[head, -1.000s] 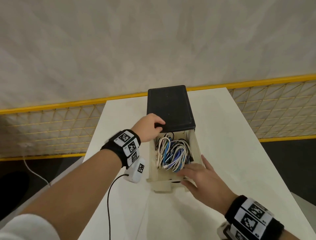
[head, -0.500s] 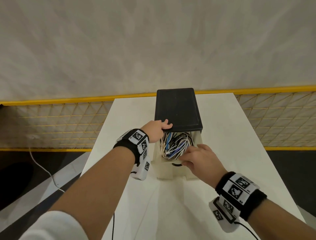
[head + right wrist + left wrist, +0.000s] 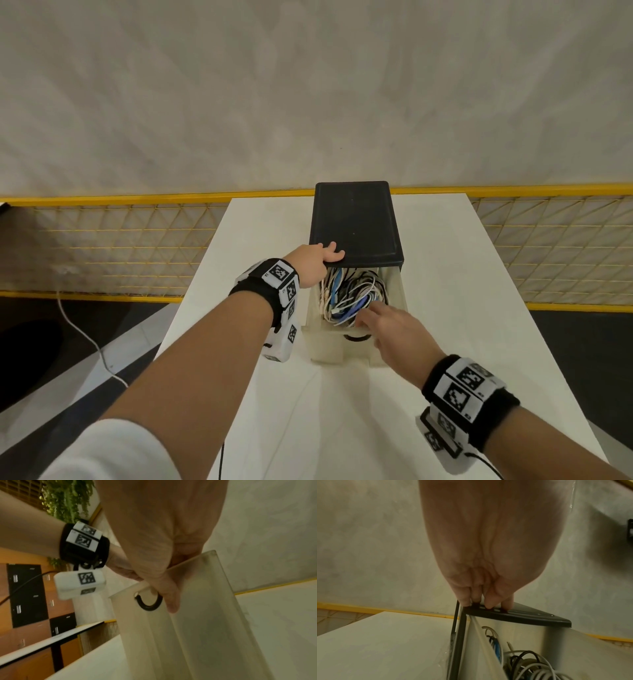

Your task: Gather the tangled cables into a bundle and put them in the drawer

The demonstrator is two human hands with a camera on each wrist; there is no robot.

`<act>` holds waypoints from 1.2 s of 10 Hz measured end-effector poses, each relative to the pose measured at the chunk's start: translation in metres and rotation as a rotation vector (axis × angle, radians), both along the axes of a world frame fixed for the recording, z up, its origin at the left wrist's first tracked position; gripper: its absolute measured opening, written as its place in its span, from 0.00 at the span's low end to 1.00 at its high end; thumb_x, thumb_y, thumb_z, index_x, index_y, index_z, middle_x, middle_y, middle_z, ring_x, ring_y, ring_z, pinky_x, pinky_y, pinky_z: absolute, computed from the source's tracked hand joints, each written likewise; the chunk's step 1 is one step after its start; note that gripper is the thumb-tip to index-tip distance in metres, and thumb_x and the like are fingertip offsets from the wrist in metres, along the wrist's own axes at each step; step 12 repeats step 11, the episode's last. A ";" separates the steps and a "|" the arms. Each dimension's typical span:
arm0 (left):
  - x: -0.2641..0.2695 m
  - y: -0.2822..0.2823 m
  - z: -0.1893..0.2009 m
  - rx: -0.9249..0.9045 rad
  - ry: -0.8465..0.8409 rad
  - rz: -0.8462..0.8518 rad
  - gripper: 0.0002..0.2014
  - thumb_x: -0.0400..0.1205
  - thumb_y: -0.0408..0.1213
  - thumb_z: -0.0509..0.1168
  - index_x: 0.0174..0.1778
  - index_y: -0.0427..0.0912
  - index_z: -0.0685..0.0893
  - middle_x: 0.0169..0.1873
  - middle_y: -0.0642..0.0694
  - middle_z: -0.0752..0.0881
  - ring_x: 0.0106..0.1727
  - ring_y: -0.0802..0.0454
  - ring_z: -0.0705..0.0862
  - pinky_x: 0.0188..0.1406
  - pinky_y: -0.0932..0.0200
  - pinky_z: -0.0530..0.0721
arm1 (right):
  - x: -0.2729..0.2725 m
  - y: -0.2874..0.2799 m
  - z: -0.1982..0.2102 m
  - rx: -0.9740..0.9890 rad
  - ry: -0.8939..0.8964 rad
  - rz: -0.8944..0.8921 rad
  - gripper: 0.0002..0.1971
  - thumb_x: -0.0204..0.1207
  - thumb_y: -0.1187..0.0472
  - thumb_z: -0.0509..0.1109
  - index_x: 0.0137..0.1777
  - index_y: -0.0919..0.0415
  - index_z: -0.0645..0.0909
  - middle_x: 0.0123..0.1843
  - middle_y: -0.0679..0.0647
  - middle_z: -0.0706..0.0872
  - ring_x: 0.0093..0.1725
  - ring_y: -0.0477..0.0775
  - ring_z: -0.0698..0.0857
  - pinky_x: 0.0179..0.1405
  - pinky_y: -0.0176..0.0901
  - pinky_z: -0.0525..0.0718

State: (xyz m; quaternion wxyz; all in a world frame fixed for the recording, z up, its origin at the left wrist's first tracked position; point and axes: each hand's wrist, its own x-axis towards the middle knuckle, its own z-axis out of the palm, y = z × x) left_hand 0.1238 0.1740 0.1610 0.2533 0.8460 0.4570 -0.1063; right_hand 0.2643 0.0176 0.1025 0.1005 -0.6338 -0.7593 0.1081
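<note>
A tangle of white, blue and black cables (image 3: 349,298) lies inside the pale drawer (image 3: 325,349), which stands partly pulled out of a small cabinet with a black top (image 3: 356,222). My left hand (image 3: 315,260) rests its fingertips (image 3: 488,604) on the front left corner of that top. At the drawer's front panel (image 3: 205,615), my right hand (image 3: 387,325) holds on. Its thumb (image 3: 168,596) lies on the outside beside a black ring handle (image 3: 149,605). Its fingers reach over the rim and touch the cables.
The cabinet stands in the middle of a white table (image 3: 445,274) with bare surface on both sides. A yellow mesh fence (image 3: 120,250) runs behind the table in front of a grey wall. A white cord (image 3: 85,335) trails on the dark floor at the left.
The drawer has slid a little way into the cabinet. My right hand has shifted from lying over the cables to holding the drawer's front. The left hand stays on the black top.
</note>
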 end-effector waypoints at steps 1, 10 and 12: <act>0.001 0.002 0.001 -0.001 0.004 0.006 0.34 0.85 0.19 0.47 0.86 0.51 0.59 0.88 0.48 0.53 0.88 0.45 0.51 0.86 0.50 0.51 | 0.003 0.012 0.004 0.022 0.044 -0.043 0.21 0.72 0.77 0.61 0.59 0.55 0.80 0.55 0.50 0.82 0.50 0.54 0.82 0.43 0.39 0.74; -0.008 0.002 -0.011 -0.004 -0.237 0.043 0.31 0.87 0.20 0.49 0.85 0.48 0.64 0.87 0.48 0.57 0.87 0.46 0.55 0.83 0.56 0.53 | 0.011 0.097 -0.008 0.295 -0.165 -0.262 0.29 0.61 0.67 0.80 0.63 0.55 0.76 0.55 0.57 0.80 0.53 0.59 0.80 0.55 0.52 0.78; -0.015 -0.003 -0.010 0.082 -0.587 0.260 0.25 0.88 0.25 0.52 0.80 0.48 0.74 0.83 0.49 0.68 0.83 0.51 0.67 0.73 0.72 0.59 | 0.013 0.095 0.003 0.225 -0.080 -0.269 0.31 0.69 0.69 0.73 0.71 0.52 0.71 0.65 0.56 0.76 0.64 0.59 0.76 0.68 0.52 0.72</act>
